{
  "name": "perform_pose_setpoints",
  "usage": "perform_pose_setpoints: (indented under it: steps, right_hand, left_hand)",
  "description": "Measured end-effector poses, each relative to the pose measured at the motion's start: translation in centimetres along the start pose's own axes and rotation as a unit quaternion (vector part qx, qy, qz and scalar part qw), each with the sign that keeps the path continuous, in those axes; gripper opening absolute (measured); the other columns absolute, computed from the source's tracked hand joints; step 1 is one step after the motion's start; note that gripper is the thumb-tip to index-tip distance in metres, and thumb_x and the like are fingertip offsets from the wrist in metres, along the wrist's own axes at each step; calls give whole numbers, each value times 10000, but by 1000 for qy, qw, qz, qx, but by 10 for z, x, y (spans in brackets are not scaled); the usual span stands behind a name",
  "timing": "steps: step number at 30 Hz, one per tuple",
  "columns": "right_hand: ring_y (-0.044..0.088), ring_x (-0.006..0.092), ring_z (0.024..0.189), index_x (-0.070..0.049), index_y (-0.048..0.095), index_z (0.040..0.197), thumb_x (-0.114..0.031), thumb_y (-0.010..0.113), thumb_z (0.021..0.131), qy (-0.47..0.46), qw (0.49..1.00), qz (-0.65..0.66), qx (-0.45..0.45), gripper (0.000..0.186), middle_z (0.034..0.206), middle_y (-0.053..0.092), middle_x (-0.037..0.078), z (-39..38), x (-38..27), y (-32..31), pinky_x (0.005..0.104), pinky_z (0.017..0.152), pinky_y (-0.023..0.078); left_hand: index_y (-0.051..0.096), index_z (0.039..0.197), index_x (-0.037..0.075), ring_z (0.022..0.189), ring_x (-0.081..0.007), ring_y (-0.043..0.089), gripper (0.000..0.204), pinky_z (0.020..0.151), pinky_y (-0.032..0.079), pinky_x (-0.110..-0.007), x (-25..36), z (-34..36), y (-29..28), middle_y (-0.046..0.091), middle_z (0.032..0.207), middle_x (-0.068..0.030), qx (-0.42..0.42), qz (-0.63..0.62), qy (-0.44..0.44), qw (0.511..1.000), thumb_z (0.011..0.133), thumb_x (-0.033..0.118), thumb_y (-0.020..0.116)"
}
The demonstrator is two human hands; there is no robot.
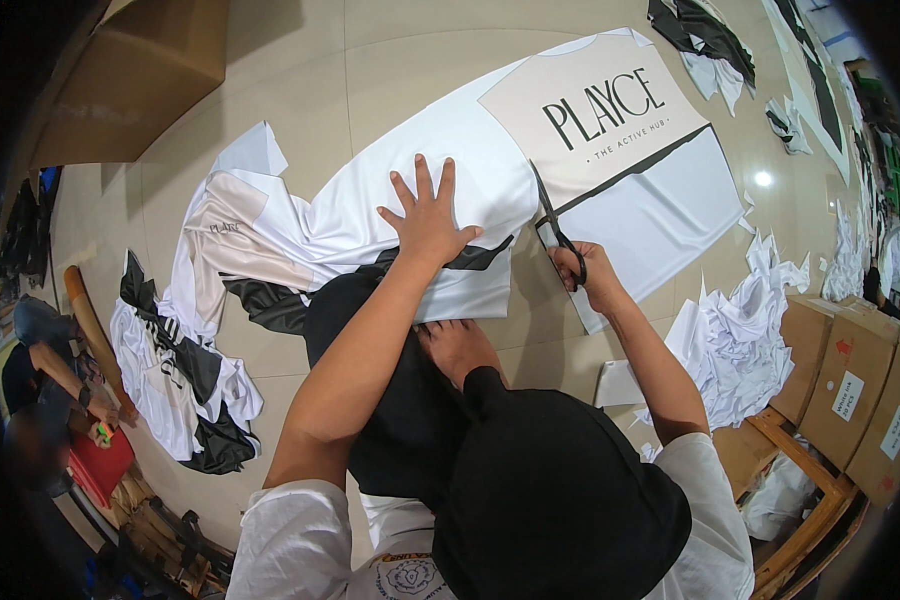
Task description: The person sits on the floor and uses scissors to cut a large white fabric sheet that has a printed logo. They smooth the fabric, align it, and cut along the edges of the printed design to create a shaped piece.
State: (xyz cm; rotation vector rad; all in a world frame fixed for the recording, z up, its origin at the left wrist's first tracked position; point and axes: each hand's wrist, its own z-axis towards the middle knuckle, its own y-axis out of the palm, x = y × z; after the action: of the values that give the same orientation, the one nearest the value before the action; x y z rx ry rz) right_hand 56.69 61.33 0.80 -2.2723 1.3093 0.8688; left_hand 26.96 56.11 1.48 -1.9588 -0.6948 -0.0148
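A large white fabric sheet [470,110] lies across the floor, with a beige printed panel [540,100] bearing dark lettering and a black band. My left hand [428,222] rests flat on its white part, fingers spread. Black-handled scissors [574,262] are gripped in my right hand [592,278]. Their blades point up and away, at the cut edge beside the beige panel. To the right of the blades lies the panel's white lower section [660,200]. Left of my left hand, the cloth bunches into folds with a smaller beige printed patch [220,222].
My bare foot [460,350] is by the fabric's near edge. White scraps [740,335] pile up at right, near cardboard boxes [850,375]. A black-and-white cloth heap [185,375] lies at left. A large carton [145,80] stands far left. Another person [55,370] sits at the left edge.
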Motion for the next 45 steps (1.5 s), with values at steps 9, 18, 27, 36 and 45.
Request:
perform_pose_setpoints:
  steps: [9,18,27,36,45]
  right_hand:
    - [505,90,510,-80,666,743,-282,813,961,-6,1000,-16,2,332,624,582,-15,3,4,-4,273,491,388]
    - [505,98,512,-94,661,748,-319,833,949,5,999,-32,2,347,633,582,-13,2,-7,-7,280,492,386]
    - [481,95,513,-132,620,771,-399,864,906,14,999,-26,-15,386,649,553,-32,22,-29,-14,278,505,385]
    - [483,73,510,-122,638,780,-358,878,901,27,999,-35,-26,358,646,558,-40,26,-41,-13,257,489,379]
    - [488,79,505,-106,636,769,-345,889,895,14,998,-61,-24,370,630,560,-34,31,-35,-20,270,481,384]
  left_hand:
    - [168,1786,307,1649,-618,-3,1273,1151,222,-925,1,0,-2,11,1858,-188,-5,-3,-1,1000,798,532,937]
    - [154,1788,322,1647,-625,8,1276,1150,224,-924,-1,0,1,16,1859,-190,0,0,0,1000,797,532,931]
    - [137,1790,328,1653,-613,-2,1303,1153,221,-923,0,1,0,4,1861,-182,-7,1,-1,1000,786,538,940]
    - [137,1790,327,1653,-613,-6,1303,1152,225,-923,-1,1,1,-6,1863,-178,-6,5,-2,1000,785,537,939]
    - [141,1790,321,1652,-616,-3,1297,1145,221,-929,-1,1,0,-2,1863,-178,-6,5,1,1000,788,543,934]
